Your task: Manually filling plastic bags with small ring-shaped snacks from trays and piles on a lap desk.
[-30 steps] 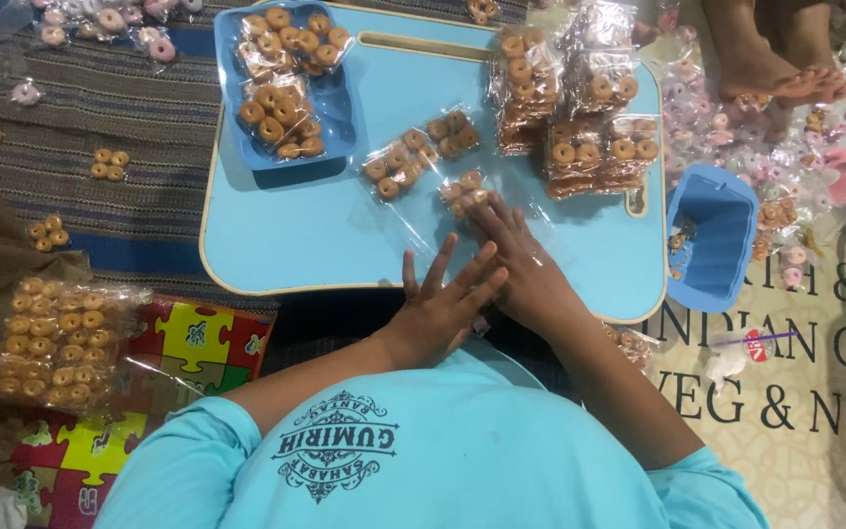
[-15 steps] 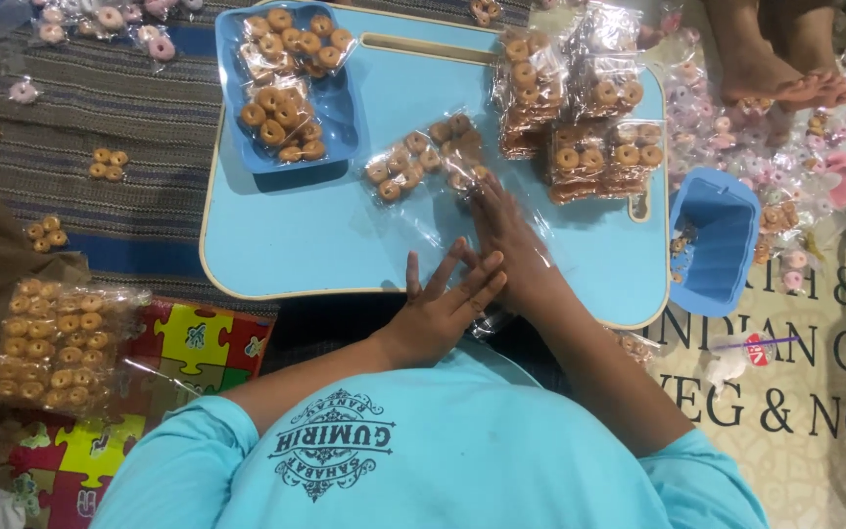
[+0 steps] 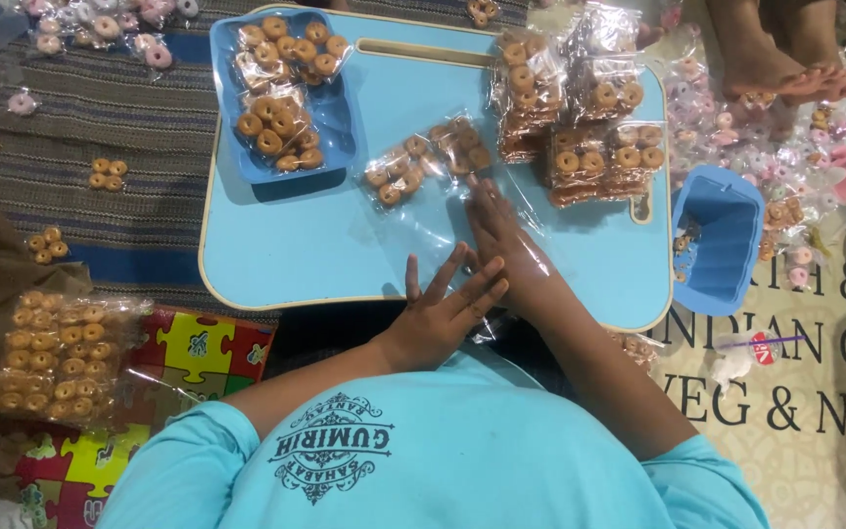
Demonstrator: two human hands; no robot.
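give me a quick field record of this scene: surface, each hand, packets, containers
surface: light blue lap table on a striped mat
left hand: open, flat at the table's near edge, fingers spread
right hand: flat, pressing a clear plastic bag whose far end holds small ring biscuits
packets: stack of filled biscuit packets at the table's far right
containers: blue tray with two packets at far left; blue tub off the right edge
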